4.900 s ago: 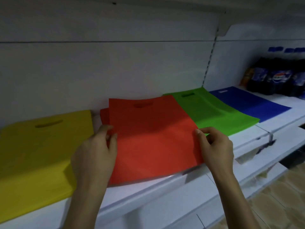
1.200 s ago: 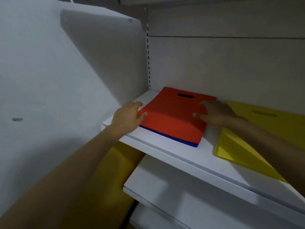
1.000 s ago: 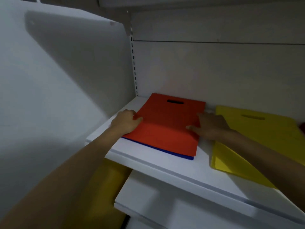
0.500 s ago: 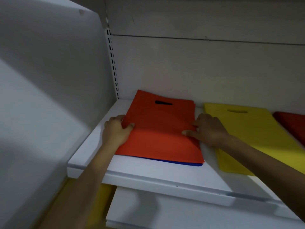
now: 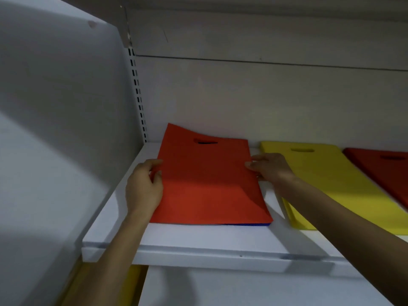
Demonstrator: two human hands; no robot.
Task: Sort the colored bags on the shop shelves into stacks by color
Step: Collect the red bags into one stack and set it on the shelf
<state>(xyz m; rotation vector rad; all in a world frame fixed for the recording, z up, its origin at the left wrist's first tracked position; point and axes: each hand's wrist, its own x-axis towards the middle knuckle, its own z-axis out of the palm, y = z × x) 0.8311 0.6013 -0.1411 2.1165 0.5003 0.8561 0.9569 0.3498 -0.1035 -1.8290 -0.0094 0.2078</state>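
Observation:
A red bag with a slot handle lies on top of a mixed pile at the left end of the white shelf. A blue bag shows as a thin strip under its front edge. My left hand pinches the red bag's left edge and my right hand pinches its right edge; the far left corner of the bag is lifted. To the right lies a yellow stack, and beyond it a red stack at the frame's edge.
A grey side panel closes the shelf on the left, with a slotted upright in the corner and the back wall behind. Below is a lower shelf, and something yellow shows under the upper shelf at bottom left.
The view swung left from the sorted stacks to this pile. Over the last second both hands slid along the red bag's side edges and its far left corner rose.

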